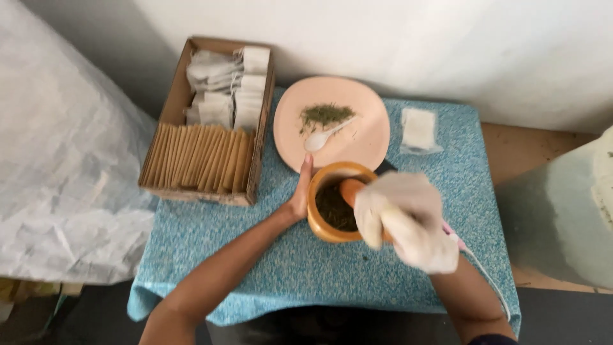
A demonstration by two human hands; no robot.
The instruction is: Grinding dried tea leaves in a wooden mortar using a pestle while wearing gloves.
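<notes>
An orange mortar (319,220) stands in the middle of the small table, with dark green crushed leaves (335,209) inside. My left hand (300,191) is bare and presses flat against the mortar's left wall. My right hand (405,217) wears a white glove and grips an orange pestle (350,190) whose end dips into the mortar. Behind the mortar lies a peach-coloured plate (367,137) with a small heap of green herb (324,115) and a white plastic spoon (324,137) on it.
A blue speckled cloth (268,255) covers the table. A cardboard box (167,115) at the back left holds brown envelopes and white sachets. A small clear bag (419,130) lies right of the plate. A pink and white cord (476,259) runs by my right arm. White sacks stand on both sides.
</notes>
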